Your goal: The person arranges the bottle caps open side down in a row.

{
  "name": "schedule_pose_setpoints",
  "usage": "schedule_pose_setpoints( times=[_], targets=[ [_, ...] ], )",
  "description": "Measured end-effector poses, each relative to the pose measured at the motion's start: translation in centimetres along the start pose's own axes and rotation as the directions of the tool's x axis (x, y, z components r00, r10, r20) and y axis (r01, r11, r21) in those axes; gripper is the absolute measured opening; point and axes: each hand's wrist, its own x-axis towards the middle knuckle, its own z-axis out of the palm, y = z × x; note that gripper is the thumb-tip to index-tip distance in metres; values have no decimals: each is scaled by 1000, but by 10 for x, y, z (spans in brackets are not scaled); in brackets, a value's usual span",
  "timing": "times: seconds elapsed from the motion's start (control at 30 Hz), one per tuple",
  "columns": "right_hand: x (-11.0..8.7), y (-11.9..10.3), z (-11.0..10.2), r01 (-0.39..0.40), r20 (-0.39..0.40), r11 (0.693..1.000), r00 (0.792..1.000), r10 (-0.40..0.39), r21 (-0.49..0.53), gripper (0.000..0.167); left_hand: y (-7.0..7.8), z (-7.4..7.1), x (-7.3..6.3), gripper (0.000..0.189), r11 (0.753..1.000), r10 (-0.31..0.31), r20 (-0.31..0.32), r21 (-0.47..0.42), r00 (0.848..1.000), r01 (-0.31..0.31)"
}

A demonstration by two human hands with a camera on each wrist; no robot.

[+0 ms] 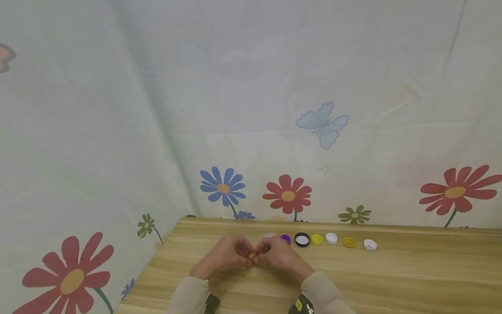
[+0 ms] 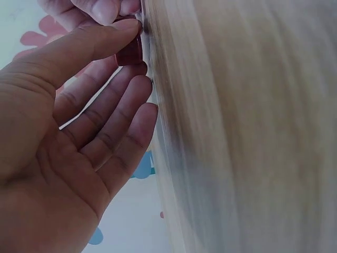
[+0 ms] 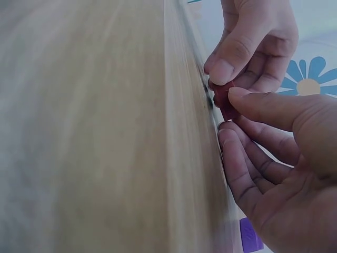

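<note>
Between both hands, just above the wooden table (image 1: 243,292), is a small dark red cap (image 3: 225,104). My left hand (image 1: 229,254) pinches one side of it between thumb and fingers. From the other side my right hand (image 1: 280,254) pinches it too, so the fingertips of the two hands nearly meet. In the left wrist view the red cap (image 2: 130,54) shows partly below the thumb, and the other left fingers are spread. Fingers hide much of the cap.
Beyond the hands runs a row of caps: a purple cap (image 1: 286,238), a black cap (image 1: 302,239), a yellow cap (image 1: 317,239), a white cap (image 1: 331,238), an orange-yellow cap (image 1: 349,242) and another white cap (image 1: 370,245). A flower-printed curtain (image 1: 251,131) hangs behind.
</note>
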Motion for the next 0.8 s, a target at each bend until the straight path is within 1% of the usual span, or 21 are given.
schedule_pose_setpoints(
  times=[0.2,0.33,0.43,0.6,0.7,0.8],
  targets=[
    [-2,-1,-2,24,3,1000,1000,-24,-1,16,1,0,1,25,999,-16,16,34,1000,16],
    [-3,-2,-2,33,3,999,999,-33,-11,15,2,0,1,25,999,-2,23,46,1000,1],
    [-3,-2,-1,34,-2,999,999,-34,-6,15,3,-1,0,25,999,15,24,52,1000,-16],
    [-3,-3,1,10,-6,1000,1000,-10,23,15,3,0,0,25,996,26,22,86,999,-27],
    [-3,-3,1,9,-9,1000,1000,-8,18,15,4,-1,0,25,994,25,23,102,999,-27],
    [-3,-4,2,18,-12,1000,1000,-18,8,14,6,-2,0,24,993,11,30,114,999,-15]
  ],
)
